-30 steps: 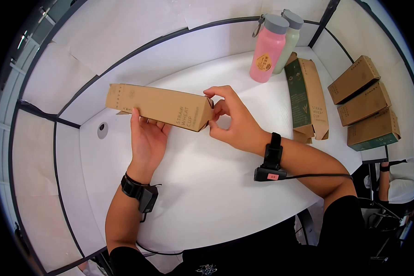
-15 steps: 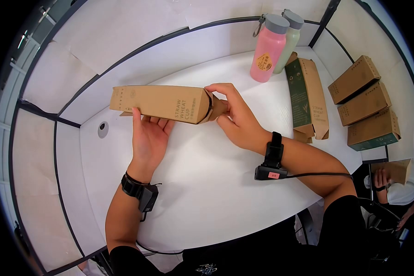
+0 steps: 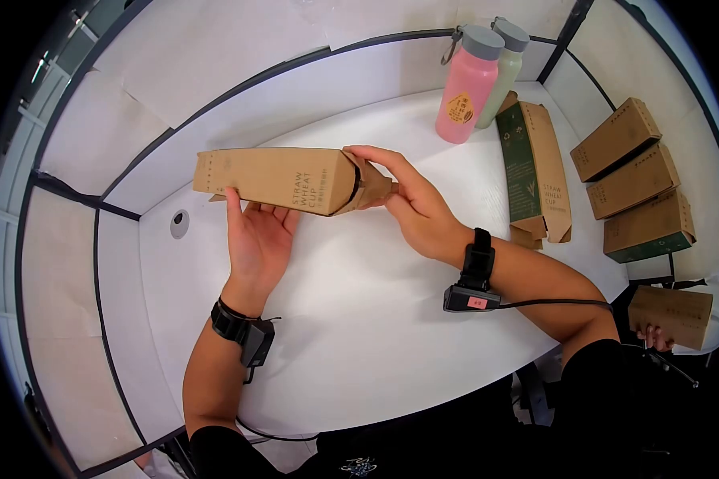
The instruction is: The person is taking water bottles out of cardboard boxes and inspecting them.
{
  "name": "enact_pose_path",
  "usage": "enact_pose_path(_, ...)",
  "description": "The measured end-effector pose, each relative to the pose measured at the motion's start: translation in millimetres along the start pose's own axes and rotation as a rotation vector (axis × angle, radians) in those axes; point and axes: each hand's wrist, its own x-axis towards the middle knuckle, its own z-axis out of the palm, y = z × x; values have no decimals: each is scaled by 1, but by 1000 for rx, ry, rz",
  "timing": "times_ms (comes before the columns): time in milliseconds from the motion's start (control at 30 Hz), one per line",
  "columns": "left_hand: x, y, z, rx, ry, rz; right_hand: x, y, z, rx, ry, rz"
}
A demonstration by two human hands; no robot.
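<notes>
A long brown cardboard box [image 3: 276,176] printed "STRAW WHEAT CUP" is held on its side above the white table. My left hand [image 3: 260,239] supports it from below, thumb on the near side and fingers reaching underneath. At the right end, my right hand [image 3: 411,199] grips the box's end flap [image 3: 374,188] between thumb and fingers. A dark gap shows along the edge where that flap meets the box. Whatever is inside the box is hidden.
A pink bottle [image 3: 467,88] and a pale green bottle [image 3: 503,68] with grey lids stand at the back right. Beside them lies another opened box [image 3: 547,176]. Three closed boxes [image 3: 631,184] sit farther right. Another person's hand [image 3: 655,339] holds a box [image 3: 671,313] at the lower right.
My right hand's fingers have shifted slightly on the end flap, which now shows more and sticks out farther. The other person's box at the lower right has turned and moved.
</notes>
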Motion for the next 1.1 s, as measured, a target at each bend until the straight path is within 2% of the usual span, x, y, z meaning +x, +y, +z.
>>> enact_pose_path(133,1,1,-3,-6,-3,-26,-1,2,-1,-12,-3,-6)
enact_pose_path(200,-1,1,0,7,-14,-23,-1,1,-4,-133,-39,13)
enact_pose_path(300,1,-1,-4,24,-12,-8,-4,-7,0,-74,-71,88)
enact_pose_path(400,4,-3,-11,32,10,23,-4,-3,-2,-152,-112,-19)
enact_pose_path(500,3,-3,-11,48,3,36,-6,-11,-3,-276,-142,31)
enact_pose_path(633,0,-2,-7,72,-29,57,-8,2,3,-150,-72,-15)
enact_pose_path(833,0,-3,-15,61,-91,95,-7,-14,2,-230,-207,121)
enact_pose_path(900,-2,-1,-13,72,-107,95,-7,-20,4,-263,-289,230)
enact_pose_path(1033,1,-3,-18,57,-28,100,-9,-18,4,-304,-364,253)
enact_pose_path(1100,2,-3,-19,54,-23,95,-10,-13,3,-356,-334,160)
